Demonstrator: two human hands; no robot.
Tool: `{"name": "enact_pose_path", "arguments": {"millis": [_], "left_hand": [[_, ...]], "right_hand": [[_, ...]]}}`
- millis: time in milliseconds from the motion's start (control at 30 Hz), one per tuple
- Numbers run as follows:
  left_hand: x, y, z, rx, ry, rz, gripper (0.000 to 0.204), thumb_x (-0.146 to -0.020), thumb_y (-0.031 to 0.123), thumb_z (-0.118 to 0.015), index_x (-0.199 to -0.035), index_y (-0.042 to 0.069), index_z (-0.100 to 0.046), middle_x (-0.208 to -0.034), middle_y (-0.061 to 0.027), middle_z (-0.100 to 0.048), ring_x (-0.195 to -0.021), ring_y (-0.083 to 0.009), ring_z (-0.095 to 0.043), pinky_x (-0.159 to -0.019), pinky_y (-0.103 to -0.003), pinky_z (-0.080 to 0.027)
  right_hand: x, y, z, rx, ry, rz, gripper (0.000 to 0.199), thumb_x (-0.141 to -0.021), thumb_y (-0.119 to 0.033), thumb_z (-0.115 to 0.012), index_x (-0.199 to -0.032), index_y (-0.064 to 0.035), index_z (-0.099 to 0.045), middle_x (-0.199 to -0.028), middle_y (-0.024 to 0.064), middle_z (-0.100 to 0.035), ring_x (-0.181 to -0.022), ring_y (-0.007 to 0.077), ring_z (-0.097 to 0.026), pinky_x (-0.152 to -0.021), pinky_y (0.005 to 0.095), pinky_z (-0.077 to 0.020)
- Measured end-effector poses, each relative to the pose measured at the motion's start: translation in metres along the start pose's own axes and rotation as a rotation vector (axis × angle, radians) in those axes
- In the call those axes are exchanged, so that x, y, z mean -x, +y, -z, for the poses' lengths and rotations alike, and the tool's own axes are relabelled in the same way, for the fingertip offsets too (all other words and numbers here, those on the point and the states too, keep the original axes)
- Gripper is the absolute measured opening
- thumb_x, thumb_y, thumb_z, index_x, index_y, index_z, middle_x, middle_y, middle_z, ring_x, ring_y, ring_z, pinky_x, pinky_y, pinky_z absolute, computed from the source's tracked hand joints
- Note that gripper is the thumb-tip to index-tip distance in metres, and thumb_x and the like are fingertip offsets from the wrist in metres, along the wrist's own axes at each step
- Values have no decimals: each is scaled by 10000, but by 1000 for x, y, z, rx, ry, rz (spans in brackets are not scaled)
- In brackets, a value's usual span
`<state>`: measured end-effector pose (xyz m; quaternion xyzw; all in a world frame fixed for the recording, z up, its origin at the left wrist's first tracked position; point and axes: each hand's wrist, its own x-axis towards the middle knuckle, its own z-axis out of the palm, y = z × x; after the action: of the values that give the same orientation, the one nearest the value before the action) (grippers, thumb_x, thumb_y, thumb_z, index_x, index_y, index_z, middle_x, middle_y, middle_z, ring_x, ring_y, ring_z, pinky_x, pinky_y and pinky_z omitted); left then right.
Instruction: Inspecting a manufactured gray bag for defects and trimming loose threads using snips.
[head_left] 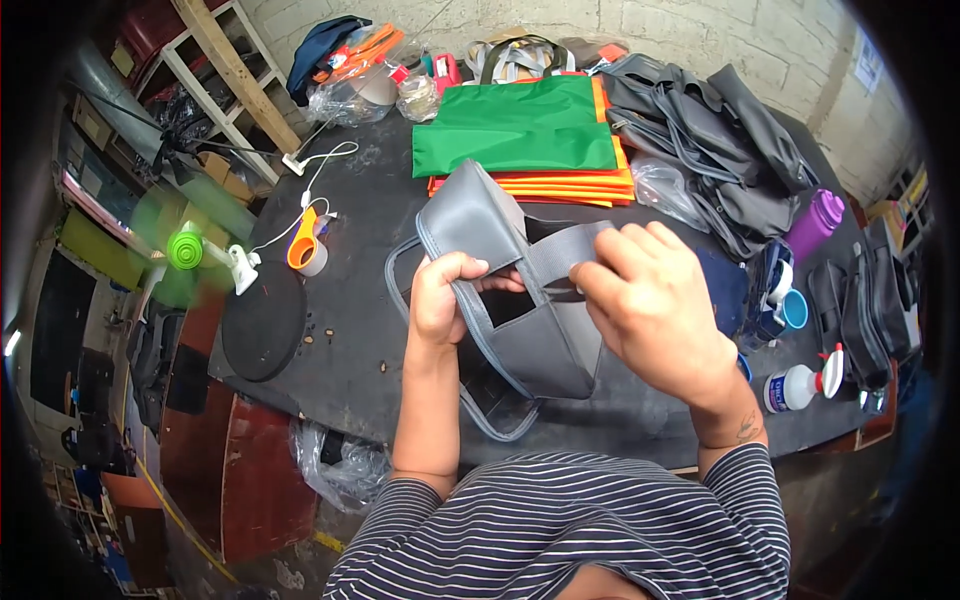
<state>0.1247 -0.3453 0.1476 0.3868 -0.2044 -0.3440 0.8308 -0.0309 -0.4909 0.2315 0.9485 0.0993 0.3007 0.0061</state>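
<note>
A grey bag (545,345) with piped edges is held up over the dark table, tilted, with a square opening in the side toward me. My left hand (445,297) grips its left edge, the thumb outside and some fingertips showing through the opening. My right hand (645,295) is closed on a grey webbing strap (568,255) at the bag's right side, pinching it between thumb and fingers. A loose piped flap (490,425) of the bag hangs below. The bag's underside is hidden.
Folded green fabric (520,125) lies on orange fabric (540,187) at the back. Grey bags (710,150) are heaped at the back right, near a purple bottle (815,222). A white spray bottle (800,385) lies at right. A green fan (185,250) stands left, near an orange tape roll (306,250).
</note>
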Motion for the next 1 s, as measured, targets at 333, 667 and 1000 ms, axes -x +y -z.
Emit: {"name": "enact_pose_path", "arguments": {"millis": [333, 667, 1000], "left_hand": [[-1, -2, 0, 1, 11, 5, 420, -705, 36, -449, -1070, -166, -493, -888, -257, -621, -735, -347, -649, -674, -407, -569], [-1, -3, 1, 14, -15, 10, 413, -706, 34, -448, -1062, -168, -501, -887, -253, -624, -737, -342, -650, -680, -405, -570], [-3, -4, 16, -2, -24, -75, 428, -740, 92, -459, -1092, -147, -503, -913, -264, -624, -761, -362, -644, -685, -432, -561]], "right_hand": [[-12, 5, -15, -2, 145, -32, 190, -626, -52, -672, -808, -43, -619, -745, 60, -484, -679, 233, -502, -622, 346, -399], [-11, 3, -13, -13, 105, -26, 187, -621, -56, -665, -797, -46, -602, -742, 58, -476, -670, 227, -493, -611, 345, -392], [6, 6, -13, -74, 64, -35, 99, -649, -95, -608, -713, -67, -539, -719, 62, -470, -684, 231, -505, -630, 349, -402]]}}
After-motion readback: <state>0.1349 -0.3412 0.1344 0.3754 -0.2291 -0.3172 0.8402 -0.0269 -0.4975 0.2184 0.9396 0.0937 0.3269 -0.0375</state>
